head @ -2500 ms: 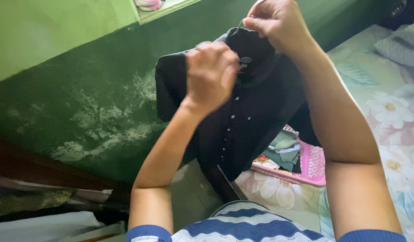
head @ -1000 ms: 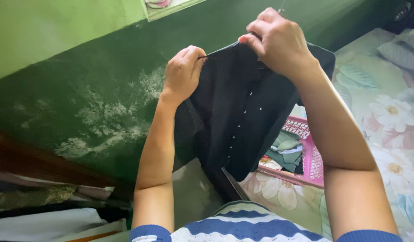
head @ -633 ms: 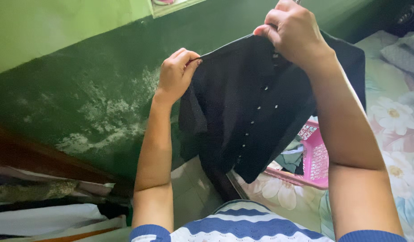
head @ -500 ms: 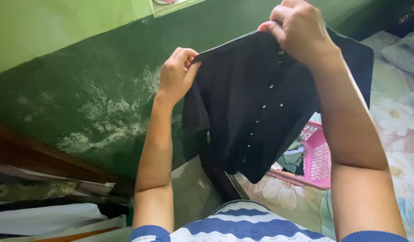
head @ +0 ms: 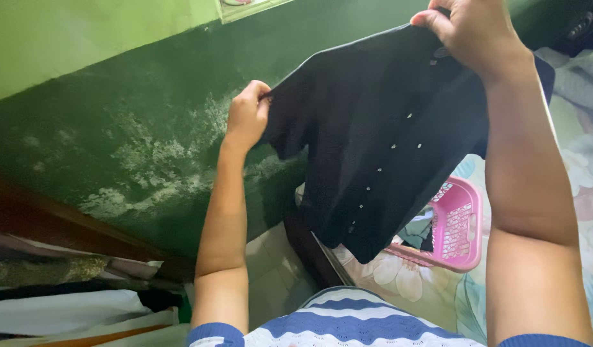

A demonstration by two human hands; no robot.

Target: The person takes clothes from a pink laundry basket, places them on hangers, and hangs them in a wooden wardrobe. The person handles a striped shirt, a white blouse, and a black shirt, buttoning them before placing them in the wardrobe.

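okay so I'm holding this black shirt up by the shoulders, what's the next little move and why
Probably lower it onto the floral bedsheet. Your left hand and right hand pinch the black shirt spread open, hanging free above the pink basket.

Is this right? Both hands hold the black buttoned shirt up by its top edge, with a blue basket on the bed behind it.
Not quite: in the head view the basket is pink, not blue. The rest stands: left hand and right hand hold the black buttoned shirt up by its top edge, basket on the bed behind.

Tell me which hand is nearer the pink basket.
Right. The right hand grips the black shirt above the basket; the left hand holds its far edge.
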